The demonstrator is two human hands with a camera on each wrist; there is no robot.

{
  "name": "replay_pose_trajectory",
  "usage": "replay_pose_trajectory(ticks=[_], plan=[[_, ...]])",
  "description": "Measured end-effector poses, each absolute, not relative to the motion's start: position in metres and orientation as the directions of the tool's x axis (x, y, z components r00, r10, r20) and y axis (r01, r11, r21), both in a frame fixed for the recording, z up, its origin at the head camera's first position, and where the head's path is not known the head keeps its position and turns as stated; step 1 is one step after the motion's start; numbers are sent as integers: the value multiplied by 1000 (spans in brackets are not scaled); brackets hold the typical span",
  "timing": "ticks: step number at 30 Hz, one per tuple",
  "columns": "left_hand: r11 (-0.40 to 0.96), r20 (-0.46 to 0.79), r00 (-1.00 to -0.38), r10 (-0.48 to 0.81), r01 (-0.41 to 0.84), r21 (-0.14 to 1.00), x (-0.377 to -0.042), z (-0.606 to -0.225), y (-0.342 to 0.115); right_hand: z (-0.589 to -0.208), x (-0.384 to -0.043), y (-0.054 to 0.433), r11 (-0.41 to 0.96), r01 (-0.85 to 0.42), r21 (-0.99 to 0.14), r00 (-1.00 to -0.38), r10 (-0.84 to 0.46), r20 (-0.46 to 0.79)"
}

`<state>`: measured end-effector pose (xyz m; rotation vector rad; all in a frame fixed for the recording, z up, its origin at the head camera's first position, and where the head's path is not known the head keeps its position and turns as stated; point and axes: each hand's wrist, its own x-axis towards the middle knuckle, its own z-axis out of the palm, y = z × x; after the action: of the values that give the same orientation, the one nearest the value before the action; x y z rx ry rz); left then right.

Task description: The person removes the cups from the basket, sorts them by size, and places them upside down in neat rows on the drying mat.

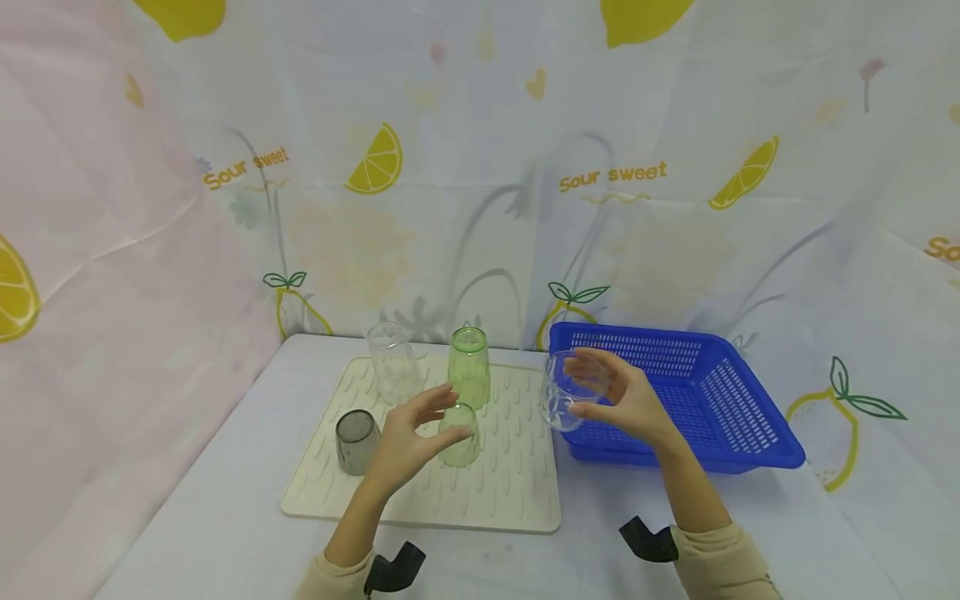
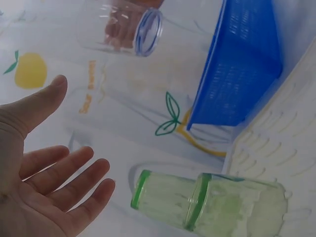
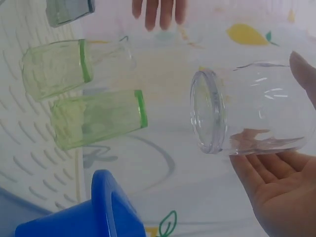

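My right hand (image 1: 626,398) holds a clear glass (image 3: 261,111) between thumb and fingers, raised beside the left end of the blue basket (image 1: 675,454). A thick ring shows at the glass's lower end. My left hand (image 1: 411,440), its fingers relaxed and apart from the thumb, is in the air by a short green glass (image 1: 461,446) and holds nothing. Behind that glass stands a tall green glass (image 1: 468,371). A grey glass (image 1: 357,446) is left of my left hand, and a tall clear glass (image 1: 395,367) stands at the back. These glasses stand on a cream ridged mat (image 1: 510,500).
The blue basket has slotted walls and sits to the right of the mat on a white-covered table (image 1: 225,500). A lemon-printed cloth (image 1: 465,208) hangs behind the table and along its sides.
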<state>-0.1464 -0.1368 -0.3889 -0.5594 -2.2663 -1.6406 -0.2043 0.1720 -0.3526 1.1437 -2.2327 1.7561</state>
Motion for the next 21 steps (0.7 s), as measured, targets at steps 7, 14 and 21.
replay_pose_trajectory(ticks=[7,14,21], plan=[[224,438,-880,182,471,853,-153,-379,-118,-355,-203,156,-5,-618,-786,-665,-530,526],[156,411,-874,258,458,875,-160,-375,-96,-362,-198,143,-90,-654,-751,-590,-561,581],[92,427,-841,333,479,873,-161,-376,-81,-368,-193,134,-123,-666,-736,-560,-569,602]])
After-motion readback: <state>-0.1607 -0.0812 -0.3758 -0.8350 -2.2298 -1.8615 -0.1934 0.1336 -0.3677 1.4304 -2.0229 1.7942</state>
